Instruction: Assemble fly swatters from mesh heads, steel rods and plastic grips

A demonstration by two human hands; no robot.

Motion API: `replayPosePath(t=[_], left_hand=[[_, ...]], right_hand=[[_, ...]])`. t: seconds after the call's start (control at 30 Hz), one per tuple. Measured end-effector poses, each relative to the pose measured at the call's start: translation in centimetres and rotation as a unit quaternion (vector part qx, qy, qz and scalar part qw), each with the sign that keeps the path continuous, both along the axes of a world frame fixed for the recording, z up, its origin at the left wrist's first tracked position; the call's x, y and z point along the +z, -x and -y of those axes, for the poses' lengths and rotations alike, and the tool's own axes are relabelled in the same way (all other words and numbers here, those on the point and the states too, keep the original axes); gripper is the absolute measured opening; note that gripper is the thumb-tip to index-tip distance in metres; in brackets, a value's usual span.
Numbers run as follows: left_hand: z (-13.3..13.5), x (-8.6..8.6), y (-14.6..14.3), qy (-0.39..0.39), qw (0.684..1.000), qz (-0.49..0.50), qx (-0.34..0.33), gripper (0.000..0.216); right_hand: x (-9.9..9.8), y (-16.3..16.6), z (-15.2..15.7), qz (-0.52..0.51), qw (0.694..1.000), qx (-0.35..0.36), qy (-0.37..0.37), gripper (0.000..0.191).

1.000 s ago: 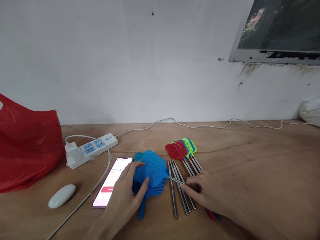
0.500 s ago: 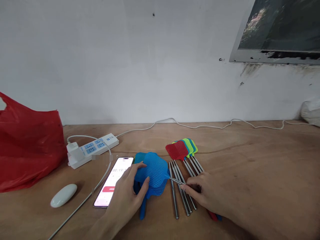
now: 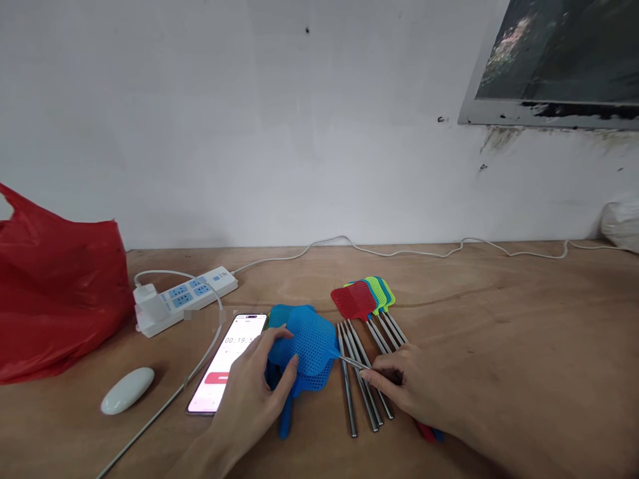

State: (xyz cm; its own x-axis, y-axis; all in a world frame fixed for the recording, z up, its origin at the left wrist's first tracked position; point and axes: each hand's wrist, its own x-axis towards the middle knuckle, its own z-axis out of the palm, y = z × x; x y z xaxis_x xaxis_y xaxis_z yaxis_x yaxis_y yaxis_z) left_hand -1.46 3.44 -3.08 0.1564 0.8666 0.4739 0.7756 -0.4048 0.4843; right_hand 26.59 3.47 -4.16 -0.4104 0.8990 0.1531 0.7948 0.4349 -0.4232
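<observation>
My left hand pinches the left edge of a blue fly swatter head, thumb and forefinger on its mesh. My right hand is closed on a thin metal rod, whose far end meets the narrow neck of that head. How deep the rod sits in the neck cannot be made out. More blue swatter heads lie underneath, and a blue handle piece sticks out toward me. Between the hands, several loose metal rods lie side by side, partly beneath the held rod.
Behind the rods lie swatters with a red head and yellow-green heads. A lit phone rests left of my left hand, near a white power strip, its cable, a white mouse and a red plastic bag.
</observation>
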Motion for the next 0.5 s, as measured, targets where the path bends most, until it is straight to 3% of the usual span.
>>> replayPosePath(t=[0.5], left_hand=[[0.05,-0.15,0.23,-0.006,1.0,0.007,-0.026,0.025]], right_hand=[[-0.25,-0.08,0.05,-0.012,1.0,-0.02,-0.017,0.052]])
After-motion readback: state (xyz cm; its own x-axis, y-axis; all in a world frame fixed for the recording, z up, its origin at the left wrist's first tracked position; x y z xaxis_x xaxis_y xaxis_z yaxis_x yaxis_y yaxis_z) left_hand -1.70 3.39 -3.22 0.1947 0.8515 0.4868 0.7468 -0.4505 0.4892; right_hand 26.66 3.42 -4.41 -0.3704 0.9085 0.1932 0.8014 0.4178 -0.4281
